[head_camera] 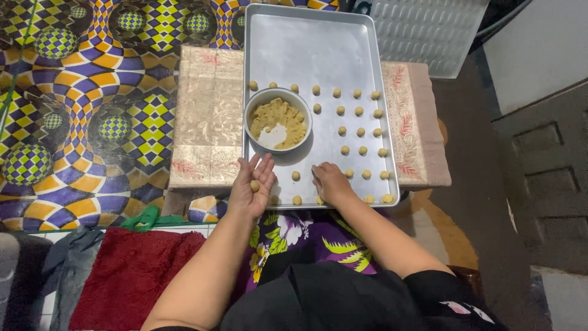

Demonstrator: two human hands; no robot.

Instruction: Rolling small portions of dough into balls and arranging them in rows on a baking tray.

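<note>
The left hand point(252, 184) lies open with a dough ball point(255, 185) on its palm, while the right hand point(331, 182), fingers curled down, should seat its ball in line on the tray point(306, 43).

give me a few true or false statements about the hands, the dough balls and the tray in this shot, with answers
1. The left hand lies palm up with a dough ball on it. True.
2. The bowl stands on the patterned floor beside the tray. False: it stands inside the metal tray, at its left side.
3. The right hand rests palm down on the tray's near edge. True.
4. The rows of small balls fill the far half of the tray. False: the far half is bare; the balls lie in the near half.
5. The bowl is full to the brim. False: part of its bottom shows through the dough.
</note>
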